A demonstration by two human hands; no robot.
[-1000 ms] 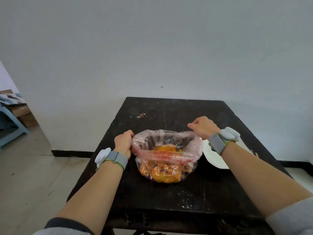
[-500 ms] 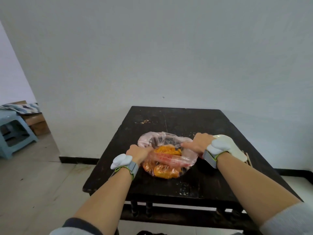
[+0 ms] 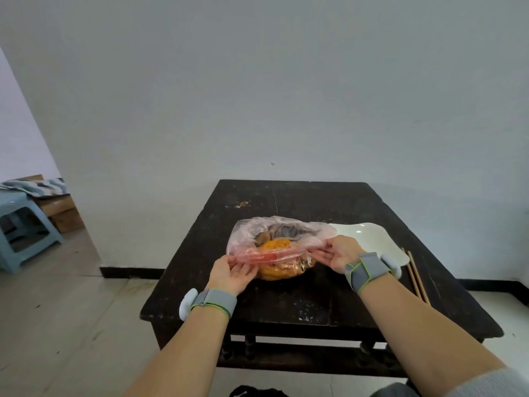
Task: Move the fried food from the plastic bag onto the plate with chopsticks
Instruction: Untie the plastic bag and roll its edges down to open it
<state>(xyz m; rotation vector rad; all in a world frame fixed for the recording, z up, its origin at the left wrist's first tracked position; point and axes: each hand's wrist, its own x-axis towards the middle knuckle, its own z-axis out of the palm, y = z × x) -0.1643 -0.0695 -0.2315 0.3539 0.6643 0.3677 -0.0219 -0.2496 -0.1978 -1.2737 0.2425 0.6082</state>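
Observation:
A clear pinkish plastic bag [image 3: 257, 233] sits open in the middle of the dark table [image 3: 315, 296], with orange fried food [image 3: 279, 244] inside. My left hand [image 3: 232, 273] pinches the bag's near rim on the left. My right hand [image 3: 339, 255] pinches the same rim on the right, so the edge is stretched between them. A white plate [image 3: 380, 242] lies just right of the bag, behind my right hand. Two wooden chopsticks [image 3: 416, 277] lie on the table right of the plate.
The table stands against a plain white wall. A blue plastic stool [image 3: 23, 227] and a cardboard box [image 3: 61, 210] are on the floor at the far left. Crumbs [image 3: 243, 204] lie near the table's back edge.
Both hands have shifted from the bag's sides to its near rim and pulled that rim toward me. The plate and chopsticks have come into fuller view as the camera moved back.

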